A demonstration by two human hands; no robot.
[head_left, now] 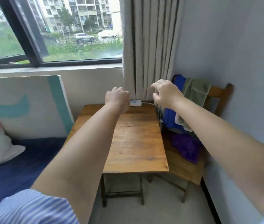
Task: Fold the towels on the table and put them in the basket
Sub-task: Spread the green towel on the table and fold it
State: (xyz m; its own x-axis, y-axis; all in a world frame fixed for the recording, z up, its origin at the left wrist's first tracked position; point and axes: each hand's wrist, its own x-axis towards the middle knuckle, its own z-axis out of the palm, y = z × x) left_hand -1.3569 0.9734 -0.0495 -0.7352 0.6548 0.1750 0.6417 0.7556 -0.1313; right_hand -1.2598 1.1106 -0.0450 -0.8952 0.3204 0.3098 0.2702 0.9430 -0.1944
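Both arms are reaching forward over a small wooden table (136,143). The left hand (117,98) is hanging above the table's far left part with its fingers curled under into a loose fist, holding nothing. The right hand (166,92) is hovering over the far right corner, fingers bent downward and slightly apart, also gripping nothing. A white power strip (135,102) is lying along the table's far edge, between the two hands, with its cable (149,103) running off toward the right. Just beside the table's right edge a wooden chair (215,97) is standing against the wall; a green towel (196,91) is draped over its backrest, next to a blue cloth (179,82), and a purple cloth (186,147) is lying crumpled on the seat. A grey striped curtain (150,46) is hanging behind the table's far edge. A striped blue sleeve (31,207) is covering the left upper arm.
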